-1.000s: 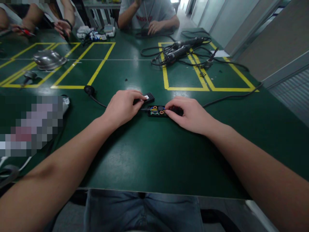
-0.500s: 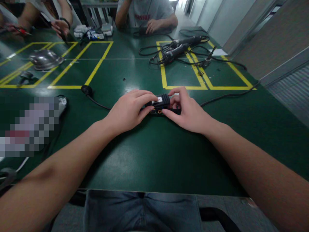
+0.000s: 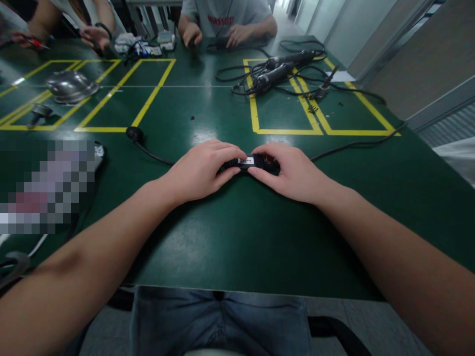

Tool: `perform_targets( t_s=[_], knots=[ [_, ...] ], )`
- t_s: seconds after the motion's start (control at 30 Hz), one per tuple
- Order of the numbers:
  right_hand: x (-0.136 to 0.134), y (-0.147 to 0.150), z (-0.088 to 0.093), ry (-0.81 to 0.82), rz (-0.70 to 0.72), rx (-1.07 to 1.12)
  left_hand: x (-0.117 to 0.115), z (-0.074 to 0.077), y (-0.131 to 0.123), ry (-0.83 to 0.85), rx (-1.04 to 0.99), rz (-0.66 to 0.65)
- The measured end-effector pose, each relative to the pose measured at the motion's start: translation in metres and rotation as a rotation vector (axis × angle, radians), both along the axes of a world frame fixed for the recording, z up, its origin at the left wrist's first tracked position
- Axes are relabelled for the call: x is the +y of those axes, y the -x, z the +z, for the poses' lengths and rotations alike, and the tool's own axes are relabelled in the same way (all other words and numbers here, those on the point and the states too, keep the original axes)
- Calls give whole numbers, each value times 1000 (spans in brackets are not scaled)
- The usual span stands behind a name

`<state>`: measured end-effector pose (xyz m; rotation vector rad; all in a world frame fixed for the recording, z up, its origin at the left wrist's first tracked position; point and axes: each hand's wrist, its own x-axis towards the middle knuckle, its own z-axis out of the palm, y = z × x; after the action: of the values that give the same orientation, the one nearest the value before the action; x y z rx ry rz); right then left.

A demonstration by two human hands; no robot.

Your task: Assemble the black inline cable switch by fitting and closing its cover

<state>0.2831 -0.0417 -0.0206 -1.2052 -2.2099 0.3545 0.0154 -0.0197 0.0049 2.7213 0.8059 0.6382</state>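
Note:
Both my hands are closed around a small black plastic casing with a white label [image 3: 246, 160] at mid-table. Its label faces up. The fingers and thumb of my left hand [image 3: 200, 165] grip the left end. At the other end, my right hand [image 3: 287, 170] has its thumb on the near side and its fingers curled over the far side. Much of the casing is hidden under my fingers. A black cord [image 3: 154, 157] runs left from my left hand to a round black plug [image 3: 134, 134]. Another black cable [image 3: 345, 147] leads away right of my right hand.
Yellow tape rectangles [image 3: 289, 132] mark the green table [image 3: 222, 237]. Black corded handheld tools [image 3: 274, 74] lie tangled at the far right. A shiny metal bowl-like part [image 3: 70, 86] sits at far left, near a blurred-out object [image 3: 55, 183]. Co-workers' hands [image 3: 239, 34] are across the table.
The labelled black cover has come down flat onto the lower part, whose inner components showed beneath it before. Both hands have lowered slightly with it. A co-worker's hand has come down to the table.

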Motion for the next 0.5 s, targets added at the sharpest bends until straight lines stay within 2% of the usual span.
perform_targets(
  t_s=[0.27,0.5],
  knots=[
    [3,-3,-1,19,0,-9,0,2,0,38,33,58],
    [3,-4,-3,3,17,-12,2,3,2,54,51,58]
  ],
)
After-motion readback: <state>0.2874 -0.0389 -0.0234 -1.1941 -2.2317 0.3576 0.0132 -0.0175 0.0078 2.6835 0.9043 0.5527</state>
